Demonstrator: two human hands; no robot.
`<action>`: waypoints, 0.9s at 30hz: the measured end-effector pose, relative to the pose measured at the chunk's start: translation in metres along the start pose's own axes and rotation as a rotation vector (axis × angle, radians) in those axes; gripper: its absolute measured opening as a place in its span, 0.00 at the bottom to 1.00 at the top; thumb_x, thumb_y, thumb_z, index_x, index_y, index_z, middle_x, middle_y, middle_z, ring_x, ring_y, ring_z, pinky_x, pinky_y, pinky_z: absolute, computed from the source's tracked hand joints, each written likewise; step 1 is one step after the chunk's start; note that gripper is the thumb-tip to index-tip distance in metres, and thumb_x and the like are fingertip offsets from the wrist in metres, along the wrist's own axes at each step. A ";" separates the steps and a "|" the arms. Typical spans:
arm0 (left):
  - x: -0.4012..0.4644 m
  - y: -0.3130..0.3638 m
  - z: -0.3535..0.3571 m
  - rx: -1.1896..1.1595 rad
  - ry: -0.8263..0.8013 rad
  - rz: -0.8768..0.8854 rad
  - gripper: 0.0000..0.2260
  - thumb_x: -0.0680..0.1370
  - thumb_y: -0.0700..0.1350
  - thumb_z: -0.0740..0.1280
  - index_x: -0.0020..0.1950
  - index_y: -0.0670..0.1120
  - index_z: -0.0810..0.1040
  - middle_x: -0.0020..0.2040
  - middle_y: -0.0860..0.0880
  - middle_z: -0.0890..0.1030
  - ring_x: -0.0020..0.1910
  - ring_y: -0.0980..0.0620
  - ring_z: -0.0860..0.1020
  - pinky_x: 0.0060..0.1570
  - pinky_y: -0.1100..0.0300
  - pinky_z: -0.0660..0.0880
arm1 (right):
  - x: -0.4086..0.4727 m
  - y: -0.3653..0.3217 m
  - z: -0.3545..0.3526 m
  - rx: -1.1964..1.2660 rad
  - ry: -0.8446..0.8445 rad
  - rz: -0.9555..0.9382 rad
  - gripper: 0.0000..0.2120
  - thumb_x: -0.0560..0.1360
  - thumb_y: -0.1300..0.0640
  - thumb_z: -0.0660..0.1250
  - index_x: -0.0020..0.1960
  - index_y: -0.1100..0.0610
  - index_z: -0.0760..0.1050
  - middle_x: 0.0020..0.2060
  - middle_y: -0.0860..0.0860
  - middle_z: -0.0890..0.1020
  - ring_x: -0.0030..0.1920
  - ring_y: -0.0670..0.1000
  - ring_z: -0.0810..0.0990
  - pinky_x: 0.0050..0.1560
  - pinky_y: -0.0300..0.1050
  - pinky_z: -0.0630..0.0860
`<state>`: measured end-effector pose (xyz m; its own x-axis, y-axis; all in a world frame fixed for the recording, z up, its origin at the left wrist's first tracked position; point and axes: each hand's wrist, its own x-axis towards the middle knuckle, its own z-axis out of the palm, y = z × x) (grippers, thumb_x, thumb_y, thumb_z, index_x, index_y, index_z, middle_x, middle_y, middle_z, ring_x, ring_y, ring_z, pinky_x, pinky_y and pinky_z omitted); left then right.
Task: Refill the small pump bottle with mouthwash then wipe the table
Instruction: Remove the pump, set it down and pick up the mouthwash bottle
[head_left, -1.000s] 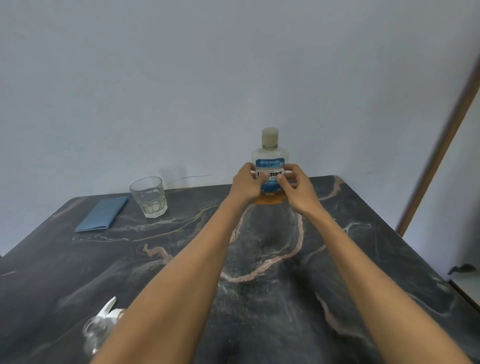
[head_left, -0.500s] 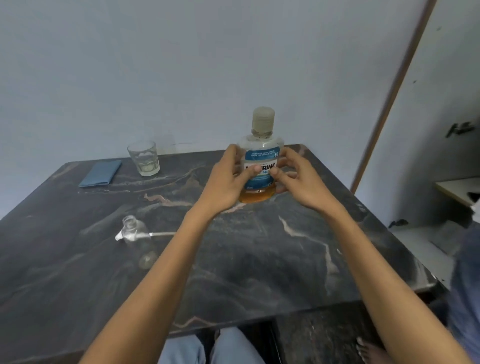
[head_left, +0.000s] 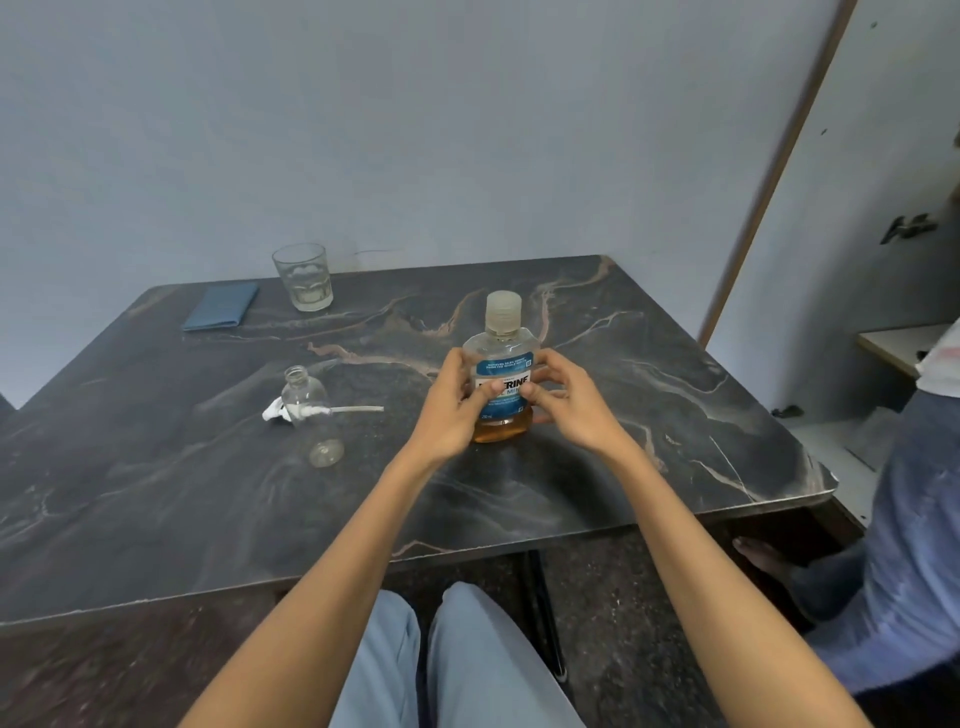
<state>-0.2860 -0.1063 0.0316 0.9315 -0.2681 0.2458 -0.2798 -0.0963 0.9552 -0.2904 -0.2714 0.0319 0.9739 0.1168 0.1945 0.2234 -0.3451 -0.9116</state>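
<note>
Mouthwash bottle (head_left: 500, 374) stands upright on the table (head_left: 649, 415), just right of centre, cap (head_left: 502, 310) on, amber liquid showing only in its lowest part. Left hand (head_left: 451, 410) and right hand (head_left: 569, 402) hold it from either side, fingers curled round the body and thumbs pressed on the label.

Small pump bottle (head_left: 310, 413) stands at 9 o'clock from the mouthwash bottle, well apart, neck open. Its pump head (head_left: 291, 411) and dip tube lie flat on the table behind it.

Folded blue cloth (head_left: 221, 306) lies at 10 o'clock, far side of the table, with a glass (head_left: 303, 277) just to its right.

Assessment: refill step is in its opening stage; nothing poured, wiping not begun. Next move calls for unscrewing the cap with one hand while the other steadies the body, then a slow, controlled pour, since the small bottle's neck is narrow.
</note>
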 end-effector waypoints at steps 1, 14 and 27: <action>0.000 -0.002 0.000 -0.001 0.001 0.000 0.13 0.78 0.39 0.63 0.62 0.45 0.65 0.62 0.45 0.75 0.58 0.52 0.77 0.56 0.61 0.76 | 0.000 0.000 0.000 -0.006 0.003 -0.006 0.13 0.77 0.61 0.63 0.61 0.58 0.69 0.54 0.58 0.77 0.53 0.56 0.79 0.48 0.56 0.80; 0.003 -0.011 0.000 0.119 0.018 0.009 0.19 0.77 0.39 0.66 0.63 0.50 0.63 0.65 0.44 0.74 0.64 0.48 0.74 0.65 0.50 0.71 | 0.003 0.003 0.000 -0.055 -0.004 -0.008 0.07 0.76 0.59 0.64 0.53 0.52 0.69 0.51 0.55 0.77 0.50 0.55 0.80 0.45 0.52 0.81; 0.009 -0.011 -0.007 0.100 -0.048 -0.073 0.23 0.77 0.37 0.66 0.69 0.48 0.62 0.67 0.46 0.73 0.66 0.50 0.71 0.66 0.54 0.69 | 0.024 -0.060 -0.032 -0.210 0.167 -0.049 0.12 0.79 0.58 0.58 0.62 0.54 0.71 0.52 0.49 0.77 0.43 0.44 0.78 0.38 0.35 0.77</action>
<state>-0.2732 -0.1008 0.0247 0.9388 -0.3020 0.1656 -0.2355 -0.2119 0.9485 -0.2792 -0.2775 0.1027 0.9509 -0.0116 0.3094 0.2564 -0.5308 -0.8078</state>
